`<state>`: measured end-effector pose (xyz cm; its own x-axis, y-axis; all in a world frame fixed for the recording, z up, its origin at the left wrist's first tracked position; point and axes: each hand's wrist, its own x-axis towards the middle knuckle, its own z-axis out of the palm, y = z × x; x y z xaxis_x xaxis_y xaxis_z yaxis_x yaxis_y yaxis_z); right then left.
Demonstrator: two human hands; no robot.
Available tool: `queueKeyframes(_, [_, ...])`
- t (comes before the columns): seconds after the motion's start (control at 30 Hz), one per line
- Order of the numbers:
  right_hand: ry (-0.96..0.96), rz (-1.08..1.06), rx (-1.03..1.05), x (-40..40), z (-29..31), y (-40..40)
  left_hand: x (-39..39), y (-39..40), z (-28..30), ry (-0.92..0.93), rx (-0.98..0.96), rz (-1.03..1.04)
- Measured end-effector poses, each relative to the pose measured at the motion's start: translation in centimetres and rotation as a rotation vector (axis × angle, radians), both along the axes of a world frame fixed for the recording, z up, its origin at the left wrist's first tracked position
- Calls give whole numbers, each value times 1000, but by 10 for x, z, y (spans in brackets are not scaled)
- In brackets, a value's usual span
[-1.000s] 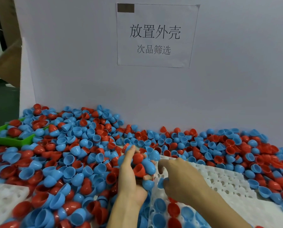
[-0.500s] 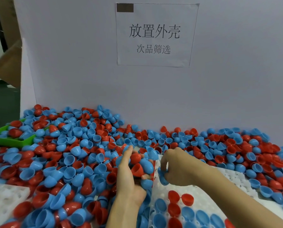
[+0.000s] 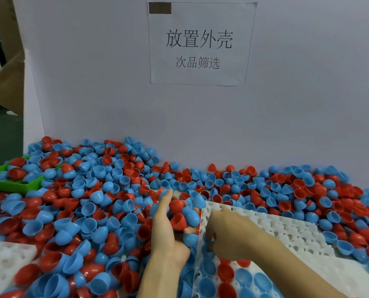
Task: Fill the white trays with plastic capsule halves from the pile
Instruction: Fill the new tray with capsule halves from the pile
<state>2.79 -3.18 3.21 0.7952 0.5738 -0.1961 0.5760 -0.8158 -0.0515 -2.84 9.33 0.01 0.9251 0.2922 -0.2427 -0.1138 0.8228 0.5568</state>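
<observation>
**Handful could spill while one half goes into tray**

White tray lies centre-right, tilted, its far edge and sides banked w/ the pile of red & blue capsule halves. Near rows already hold halves, e.g. a red one & a blue one; most far pockets are bare.

Right hand is at the tray's left edge, fingers curled down over a pocket, a bit of blue showing under the fingertips. Looks like it pinches one blue half, but the grip is mostly hidden, so can't tell for sure. Left hand is just beside the tray, palm up, fingers cupped round several halves, incl. a red half & a blue half, stacked loosely.

Risks, as I judge them:
- Left-hand stack is heaped high; any tilt and halves roll off onto the tray or back into the pile.
- Half may seat skewed or dome-up in its pocket.
- Pile crowds the tray edge; a nudge could slide loose halves onto bare pockets.
- Tray rests on halves, not flat on the table; pressing may rock it & unseat the filled rows.

Second white tray sits lower left, green bin far left.
</observation>
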Motion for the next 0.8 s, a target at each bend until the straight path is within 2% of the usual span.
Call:
queueKeyframes(0.23, [26, 28, 165, 11, 19, -30, 0, 0, -1, 10, 17, -3])
queueKeyframes(0.43, [100, 98, 27, 15, 11, -47, 0, -1, 0, 0, 13, -11])
queueKeyframes(0.8, [154, 165, -63, 9, 13, -46, -1, -1, 1, 11, 19, -2])
